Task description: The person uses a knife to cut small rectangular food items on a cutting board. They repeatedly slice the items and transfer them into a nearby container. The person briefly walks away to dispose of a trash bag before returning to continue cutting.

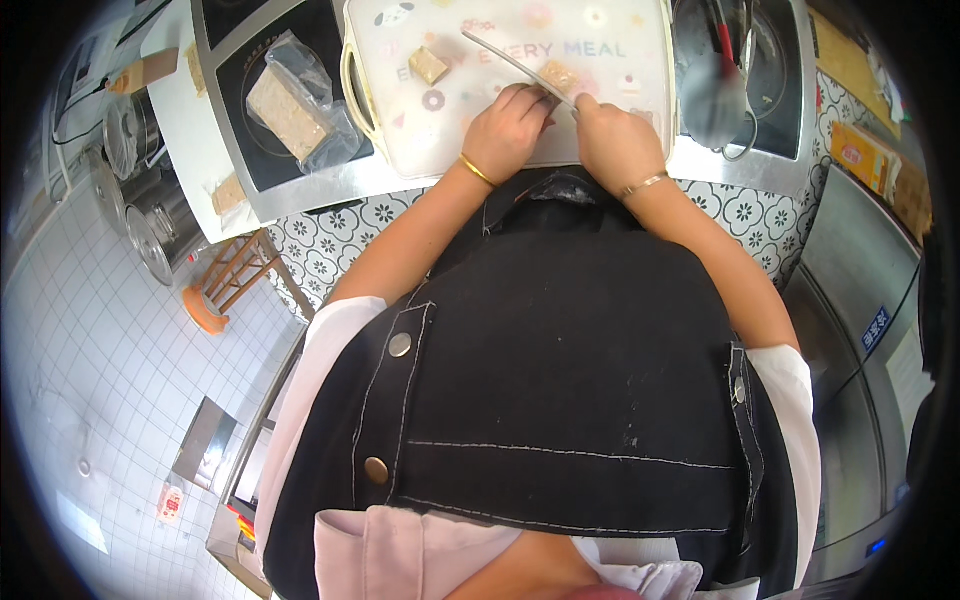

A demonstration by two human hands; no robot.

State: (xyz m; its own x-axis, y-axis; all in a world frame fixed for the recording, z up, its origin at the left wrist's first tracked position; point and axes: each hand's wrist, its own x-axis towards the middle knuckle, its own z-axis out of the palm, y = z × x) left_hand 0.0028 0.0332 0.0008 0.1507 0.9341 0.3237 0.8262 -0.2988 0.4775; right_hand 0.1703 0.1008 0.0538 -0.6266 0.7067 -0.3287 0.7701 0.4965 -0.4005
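Observation:
My right hand (621, 144) grips a knife (517, 67), its blade slanting up and left across a pale cutting board (480, 142) with printed writing and pictures. My left hand (508, 133) has its fingers curled against the near side of the blade; whether they pinch anything is hidden. Just beyond the knife lies a small light-brown food block (559, 75). Another cut block (429, 65) sits apart on the board's left half. A larger brown block (289, 112), partly in a clear plastic bag (304, 64), rests left of the board.
Under the board is a steel-edged cooktop (352, 166). Red-handled utensils and a metal ladle (712, 109) lie at the right. Steel pots (161, 225) and a wooden stool (225, 285) stand at left. A steel cabinet (847, 300) stands to the right.

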